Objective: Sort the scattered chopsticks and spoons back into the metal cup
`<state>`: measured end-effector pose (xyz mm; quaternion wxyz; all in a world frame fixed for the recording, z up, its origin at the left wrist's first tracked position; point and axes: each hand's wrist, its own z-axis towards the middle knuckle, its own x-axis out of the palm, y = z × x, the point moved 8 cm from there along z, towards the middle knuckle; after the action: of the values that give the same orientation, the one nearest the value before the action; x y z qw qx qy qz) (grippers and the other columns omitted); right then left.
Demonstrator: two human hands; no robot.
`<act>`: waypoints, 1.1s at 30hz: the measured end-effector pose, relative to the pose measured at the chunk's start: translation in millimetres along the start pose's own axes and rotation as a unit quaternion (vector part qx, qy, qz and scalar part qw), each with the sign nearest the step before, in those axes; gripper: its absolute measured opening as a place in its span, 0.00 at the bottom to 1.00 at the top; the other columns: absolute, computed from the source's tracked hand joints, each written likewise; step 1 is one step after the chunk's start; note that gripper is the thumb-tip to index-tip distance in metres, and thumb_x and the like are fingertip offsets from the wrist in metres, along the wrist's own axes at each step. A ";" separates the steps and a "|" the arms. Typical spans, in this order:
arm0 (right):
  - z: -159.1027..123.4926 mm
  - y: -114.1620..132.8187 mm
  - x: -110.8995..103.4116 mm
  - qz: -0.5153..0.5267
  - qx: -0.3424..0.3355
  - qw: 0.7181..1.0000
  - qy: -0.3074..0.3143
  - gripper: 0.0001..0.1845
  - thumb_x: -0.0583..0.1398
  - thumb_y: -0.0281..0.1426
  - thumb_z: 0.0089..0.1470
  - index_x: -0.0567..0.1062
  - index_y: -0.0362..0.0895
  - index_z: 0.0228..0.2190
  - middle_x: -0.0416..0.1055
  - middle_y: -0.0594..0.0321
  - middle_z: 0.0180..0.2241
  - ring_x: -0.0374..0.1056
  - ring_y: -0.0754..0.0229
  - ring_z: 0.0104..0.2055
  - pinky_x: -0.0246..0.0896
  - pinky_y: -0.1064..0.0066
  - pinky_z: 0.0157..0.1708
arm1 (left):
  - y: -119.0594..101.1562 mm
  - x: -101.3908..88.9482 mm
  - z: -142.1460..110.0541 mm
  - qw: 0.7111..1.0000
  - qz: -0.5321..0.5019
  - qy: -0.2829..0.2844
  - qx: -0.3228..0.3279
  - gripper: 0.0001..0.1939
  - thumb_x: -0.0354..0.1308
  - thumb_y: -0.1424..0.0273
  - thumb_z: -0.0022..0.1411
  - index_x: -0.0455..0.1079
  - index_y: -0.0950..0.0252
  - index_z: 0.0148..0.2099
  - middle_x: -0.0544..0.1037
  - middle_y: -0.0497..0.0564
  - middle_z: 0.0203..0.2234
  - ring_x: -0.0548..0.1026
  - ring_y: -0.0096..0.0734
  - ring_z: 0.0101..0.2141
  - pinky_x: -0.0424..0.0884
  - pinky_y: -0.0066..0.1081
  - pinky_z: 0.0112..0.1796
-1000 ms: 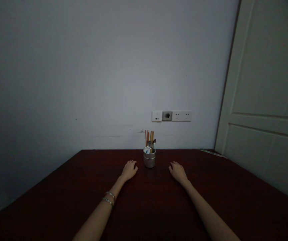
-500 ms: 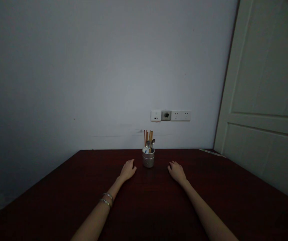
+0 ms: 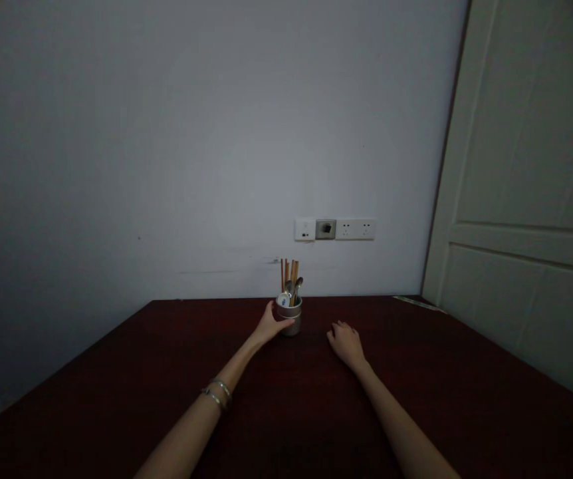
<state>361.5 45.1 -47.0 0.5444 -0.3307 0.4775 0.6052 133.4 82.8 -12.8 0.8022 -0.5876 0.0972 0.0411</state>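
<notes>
A grey utensil holder (image 3: 295,311) stands upright on the dark red table, with my left hand (image 3: 268,326) wrapped around its left side. The thumb lies across its front; the other fingers are partly hidden behind it. Several chopsticks (image 3: 282,274) stick up out of the holder. Metal spoons (image 3: 299,284) and a white spoon with a blue mark (image 3: 283,301) lean at its rim. To the right of the holder, my right hand (image 3: 346,344) rests palm down on the tabletop, fingers loosely stretched and holding nothing.
The dark red table (image 3: 286,412) runs up to a pale wall (image 3: 217,133). Switch and socket plates (image 3: 345,229) are set in the wall above the table. A pale panelled door (image 3: 526,199) stands at the right. A thin light strip (image 3: 419,303) lies along the table's back right edge.
My left hand has moved right from the tabletop and closed around the utensil holder. The right hand stays resting on the table. The view has shifted slightly.
</notes>
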 end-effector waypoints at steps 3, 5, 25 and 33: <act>0.5 -0.9 -0.2 0.006 0.002 1.000 -0.001 0.22 0.46 0.32 0.53 0.70 0.38 0.45 0.63 0.49 0.51 0.56 0.53 0.55 0.46 0.61 0.52 | -5.5 6.8 4.4 0.999 -0.030 -0.020 0.001 0.47 0.68 0.66 0.38 0.50 0.70 0.58 0.62 0.67 0.52 0.64 0.43 0.51 0.61 0.37 0.49; 1.1 -1.9 0.6 0.010 0.005 1.000 0.002 0.21 0.46 0.32 0.53 0.70 0.39 0.45 0.63 0.49 0.51 0.55 0.53 0.55 0.46 0.61 0.52 | -5.9 7.2 8.1 0.998 -0.041 -0.041 -0.013 0.47 0.68 0.67 0.38 0.49 0.69 0.58 0.62 0.67 0.52 0.64 0.42 0.51 0.61 0.37 0.49; 0.4 -2.5 -0.2 0.018 0.005 1.000 -0.002 0.21 0.46 0.32 0.52 0.71 0.38 0.43 0.63 0.49 0.51 0.56 0.52 0.54 0.46 0.59 0.52 | -6.1 10.5 20.8 0.997 -0.021 -0.062 0.035 0.33 0.68 0.66 0.36 0.61 0.70 0.45 0.72 0.60 0.41 0.71 0.36 0.40 0.65 0.33 0.42; 1.4 -3.3 3.7 0.011 0.003 1.000 0.002 0.22 0.47 0.32 0.52 0.71 0.39 0.44 0.63 0.50 0.51 0.56 0.52 0.54 0.47 0.59 0.52 | -11.4 -23.1 5.7 0.995 0.015 -0.082 0.045 0.31 0.68 0.68 0.37 0.63 0.70 0.45 0.73 0.58 0.40 0.72 0.36 0.40 0.65 0.32 0.42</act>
<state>364.2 47.5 -50.7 0.5375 -0.3248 0.4841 0.6093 113.5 85.8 4.2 0.8327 -0.5436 0.0419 0.0969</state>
